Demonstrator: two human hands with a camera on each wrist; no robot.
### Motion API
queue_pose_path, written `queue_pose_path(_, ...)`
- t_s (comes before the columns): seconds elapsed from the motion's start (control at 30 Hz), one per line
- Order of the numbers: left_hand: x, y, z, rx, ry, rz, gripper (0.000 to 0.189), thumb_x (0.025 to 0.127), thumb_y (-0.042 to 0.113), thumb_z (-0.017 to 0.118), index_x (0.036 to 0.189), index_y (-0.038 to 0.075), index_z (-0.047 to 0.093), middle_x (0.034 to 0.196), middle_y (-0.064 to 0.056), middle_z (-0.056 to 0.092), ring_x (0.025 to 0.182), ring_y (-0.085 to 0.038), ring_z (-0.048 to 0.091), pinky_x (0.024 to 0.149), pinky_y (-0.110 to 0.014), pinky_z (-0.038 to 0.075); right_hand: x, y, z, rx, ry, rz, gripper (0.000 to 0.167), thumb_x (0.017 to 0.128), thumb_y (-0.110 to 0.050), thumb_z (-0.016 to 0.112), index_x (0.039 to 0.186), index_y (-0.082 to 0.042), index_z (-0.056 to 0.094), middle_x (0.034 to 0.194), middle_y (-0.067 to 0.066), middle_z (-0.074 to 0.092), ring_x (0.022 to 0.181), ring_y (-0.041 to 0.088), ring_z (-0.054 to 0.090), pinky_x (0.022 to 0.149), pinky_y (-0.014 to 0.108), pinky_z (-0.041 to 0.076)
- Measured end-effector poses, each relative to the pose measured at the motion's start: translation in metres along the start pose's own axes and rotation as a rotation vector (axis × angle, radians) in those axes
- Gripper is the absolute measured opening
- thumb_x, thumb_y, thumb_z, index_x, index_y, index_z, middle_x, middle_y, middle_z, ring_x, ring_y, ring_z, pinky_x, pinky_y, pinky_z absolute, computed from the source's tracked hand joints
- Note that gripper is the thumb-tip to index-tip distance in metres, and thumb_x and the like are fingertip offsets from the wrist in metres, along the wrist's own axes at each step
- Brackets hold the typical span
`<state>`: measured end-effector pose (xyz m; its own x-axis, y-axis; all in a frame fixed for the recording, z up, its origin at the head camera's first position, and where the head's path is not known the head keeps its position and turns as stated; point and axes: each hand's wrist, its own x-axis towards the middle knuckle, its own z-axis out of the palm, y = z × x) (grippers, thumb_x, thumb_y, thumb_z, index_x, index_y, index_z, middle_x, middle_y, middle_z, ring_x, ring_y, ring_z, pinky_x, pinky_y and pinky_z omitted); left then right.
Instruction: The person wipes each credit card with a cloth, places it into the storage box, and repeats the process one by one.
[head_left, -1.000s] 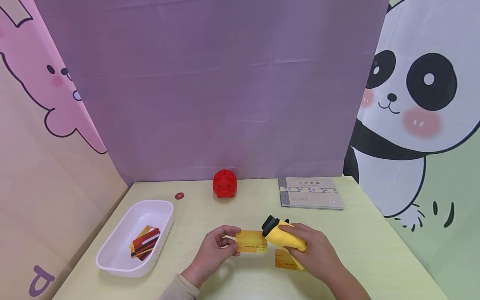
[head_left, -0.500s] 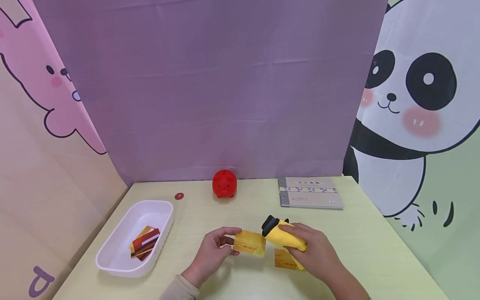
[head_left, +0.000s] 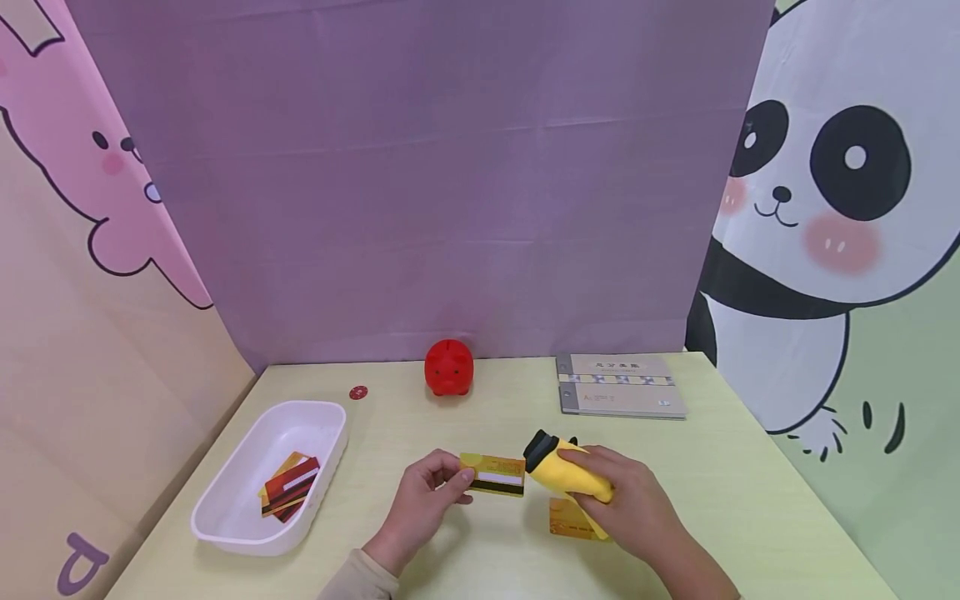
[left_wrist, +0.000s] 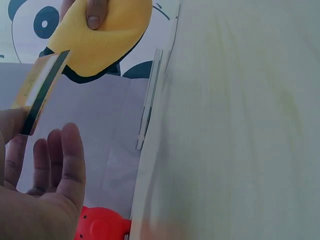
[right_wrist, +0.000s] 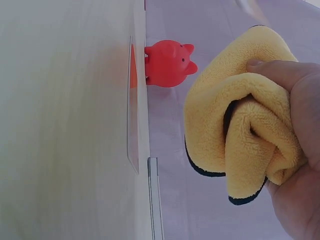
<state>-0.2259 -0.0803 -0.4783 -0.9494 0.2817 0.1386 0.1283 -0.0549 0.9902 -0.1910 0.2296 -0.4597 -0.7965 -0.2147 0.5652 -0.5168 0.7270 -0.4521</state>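
My left hand [head_left: 423, 504] pinches a gold bank card [head_left: 480, 463] by its left edge between thumb and fingers. The card's back, with a black stripe and a white signature strip, faces up toward the head camera. Bunched in my right hand [head_left: 633, 504] is a yellow cloth [head_left: 570, 473] with black edging, its dark edge close to the card's right end. A second gold card [head_left: 567, 518] lies on the table, partly hidden under the cloth and the right hand. In the right wrist view the fluffy cloth [right_wrist: 240, 115] hangs in folds from the fingers.
A white plastic basket [head_left: 217, 525] at the left holds several red and gold cards [head_left: 292, 483]. Toward the back stand a red piggy bank [head_left: 449, 368] and, near it, a small red disc [head_left: 359, 392]. A grey ledger book [head_left: 622, 400] lies at the back right of the table [head_left: 750, 517].
My left hand has turned the card over from its numbered front to its striped back, moving it slightly left and up. The right hand with the cloth has stayed in place.
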Motion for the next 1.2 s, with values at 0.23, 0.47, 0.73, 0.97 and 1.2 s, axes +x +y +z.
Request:
queue_pose_path(0.23, 0.0008, -0.0009, -0.0008, -0.040, -0.018, -0.041, 0.027, 0.099, 0.009, 0.073, 0.125, 0.005, 0.066, 0.113, -0.023, 0.066, 0.097, -0.027, 0.069, 0.078, -0.033, 0.065, -0.0002, 0.0009, 0.0001, 0.009, 0.016, -0.017, 0.063, 0.073, -0.006, 0.094, 0.128, -0.031, 0.075, 0.114, -0.008, 0.074, 0.089, 0.007, 0.065, 0.073, 0.030, 0.059)
queue_pose_path(0.47, 0.0007, -0.0007, -0.0004, -0.095, -0.008, -0.076, 0.044, 0.099, 0.000, 0.070, 0.140, 0.011, 0.059, 0.112, -0.020, 0.067, 0.105, -0.033, 0.070, 0.084, -0.039, 0.065, -0.0001, 0.0006, 0.0003, 0.000, 0.014, 0.000, 0.063, 0.073, -0.006, 0.094, 0.128, -0.031, 0.075, 0.115, -0.007, 0.074, 0.091, 0.008, 0.066, 0.074, 0.032, 0.059)
queue_pose_path(0.73, 0.0006, -0.0021, -0.0009, -0.133, -0.015, -0.065, 0.046, 0.096, -0.005, 0.070, 0.138, 0.006, 0.056, 0.110, -0.022, 0.069, 0.100, -0.031, 0.071, 0.083, -0.039, 0.065, 0.0002, -0.0010, -0.0011, 0.005, 0.006, 0.032, 0.065, 0.073, -0.004, 0.094, 0.129, -0.032, 0.075, 0.117, -0.007, 0.074, 0.094, 0.011, 0.067, 0.077, 0.033, 0.060)
queue_pose_path(0.97, 0.0012, -0.0038, -0.0008, -0.117, -0.021, -0.060, 0.044, 0.094, -0.008, 0.070, 0.134, 0.005, 0.059, 0.111, -0.018, 0.064, 0.102, -0.036, 0.069, 0.082, -0.039, 0.065, 0.0010, -0.0016, -0.0023, 0.004, 0.019, 0.030, 0.067, 0.072, -0.003, 0.094, 0.129, -0.032, 0.075, 0.120, -0.007, 0.074, 0.098, 0.013, 0.070, 0.079, 0.035, 0.061)
queue_pose_path(1.2, -0.0014, 0.0010, 0.0023, -0.089, -0.020, -0.066, 0.042, 0.095, -0.009, 0.067, 0.134, 0.007, 0.063, 0.109, -0.016, 0.058, 0.101, -0.036, 0.067, 0.083, -0.039, 0.065, 0.0016, -0.0040, -0.0029, 0.022, 0.024, 0.041, 0.065, 0.073, -0.002, 0.093, 0.129, -0.030, 0.075, 0.121, -0.004, 0.074, 0.098, 0.015, 0.070, 0.078, 0.033, 0.061)
